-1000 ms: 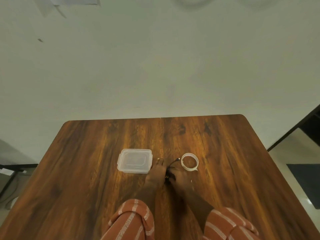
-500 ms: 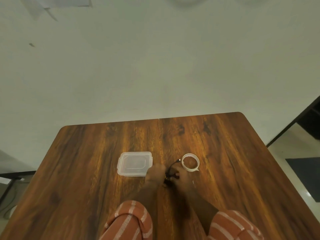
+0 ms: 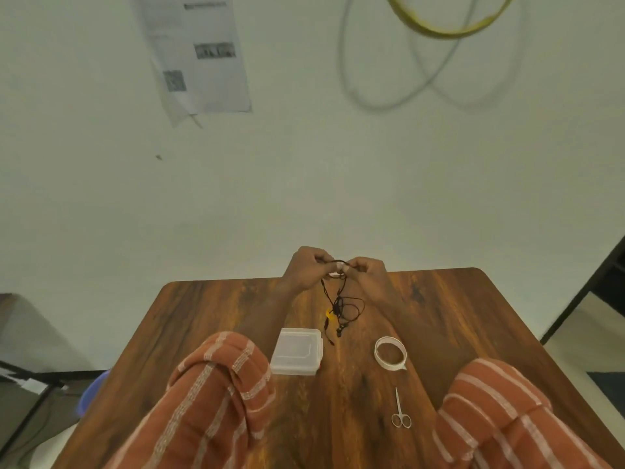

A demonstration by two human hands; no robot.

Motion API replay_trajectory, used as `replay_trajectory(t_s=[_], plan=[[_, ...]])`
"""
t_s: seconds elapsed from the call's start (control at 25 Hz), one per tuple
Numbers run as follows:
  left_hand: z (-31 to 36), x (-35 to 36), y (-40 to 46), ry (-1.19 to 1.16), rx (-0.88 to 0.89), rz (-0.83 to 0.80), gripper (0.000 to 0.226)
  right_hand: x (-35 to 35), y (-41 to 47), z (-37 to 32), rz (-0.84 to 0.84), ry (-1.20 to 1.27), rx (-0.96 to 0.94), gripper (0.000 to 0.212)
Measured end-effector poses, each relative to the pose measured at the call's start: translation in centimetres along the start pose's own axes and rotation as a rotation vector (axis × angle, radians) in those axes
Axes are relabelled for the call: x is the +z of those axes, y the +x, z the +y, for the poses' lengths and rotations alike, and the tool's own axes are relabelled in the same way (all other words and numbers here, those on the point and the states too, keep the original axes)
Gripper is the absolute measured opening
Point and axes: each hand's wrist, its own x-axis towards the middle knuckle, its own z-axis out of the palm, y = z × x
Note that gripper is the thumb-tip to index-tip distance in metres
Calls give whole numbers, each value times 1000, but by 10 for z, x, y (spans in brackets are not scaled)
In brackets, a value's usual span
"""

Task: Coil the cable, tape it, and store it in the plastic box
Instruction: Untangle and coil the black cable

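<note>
A thin black cable [image 3: 341,306] hangs in a loose tangle from both my hands, raised above the far part of the wooden table [image 3: 456,319]. My left hand [image 3: 307,265] and my right hand [image 3: 367,269] pinch its top end close together, with a small white bit between the fingertips. The dangling end reaches down near the clear plastic box [image 3: 297,351], which sits shut on the table. To the right of the box lies a roll of white tape [image 3: 390,353].
Small metal scissors [image 3: 400,412] lie near the front, below the tape. My striped orange sleeves fill the lower corners. A paper sheet [image 3: 199,55] and looped cables [image 3: 436,55] hang on the wall behind. A dark doorway is at the right.
Both hands rose from the table surface beside the box and tape, lifting the cable into the air. The view tilted up, showing more wall and the scissors.
</note>
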Motion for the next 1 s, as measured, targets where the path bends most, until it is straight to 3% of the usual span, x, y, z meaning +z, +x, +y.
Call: replay_trajectory(t_s=[0.12,0.24,0.4,0.52,0.6,0.64,0.72,0.84,0.92,1.0], plan=[[27,-29,-4,-147,6,-22,13,-4,3,-47,53,221,-6,16],[43,-53,-10,-205,-1,32,19,-10,4,-67,51,269,28,28],[74,-72,-18,-131,95,87,16,-11,1,-70,95,-93,12,21],[94,-71,-18,20,211,-24,11,1,0,-95,-145,-33,-101,27],[97,-73,-18,62,220,-29,10,8,-4,-111,-289,77,-80,18],[96,-78,-19,87,210,-37,11,9,-4,-113,-279,91,-63,12],[88,-92,-22,140,154,-66,13,5,-1,-107,-151,103,-56,7],[57,-118,-28,183,30,-82,15,-12,7,-97,55,338,-15,4],[33,-133,-35,103,-37,-53,19,-26,11,-97,233,456,34,1],[15,-144,-39,-74,-87,-18,25,-35,14,-95,357,405,65,5]])
